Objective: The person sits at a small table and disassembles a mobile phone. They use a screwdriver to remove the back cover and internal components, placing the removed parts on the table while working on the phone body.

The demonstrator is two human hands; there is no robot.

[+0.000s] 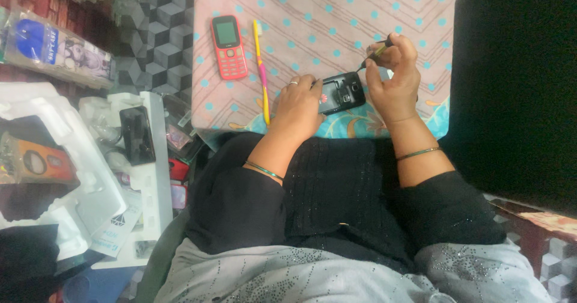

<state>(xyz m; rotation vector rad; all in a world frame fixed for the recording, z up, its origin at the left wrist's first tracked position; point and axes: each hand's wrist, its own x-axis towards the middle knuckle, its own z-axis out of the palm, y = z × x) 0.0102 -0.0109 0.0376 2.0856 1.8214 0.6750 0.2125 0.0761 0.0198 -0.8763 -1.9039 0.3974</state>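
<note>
A black phone [342,93] with its back cover off lies on a pink dotted cloth [324,15] over the table. My left hand [299,106], a ring on one finger, rests on the phone's left end and holds it down. My right hand [393,75] pinches a thin screwdriver [375,52] with a dark handle, its tip pointing down toward the phone's upper right part. Both wrists wear thin bangles, and the sleeves are black.
A red keypad phone [229,46] and a yellow-pink toothbrush [261,69] lie on the cloth to the left. White foam packing [78,159], a black smartphone [137,135] and boxes crowd the left side. A large black shape [517,87] fills the right.
</note>
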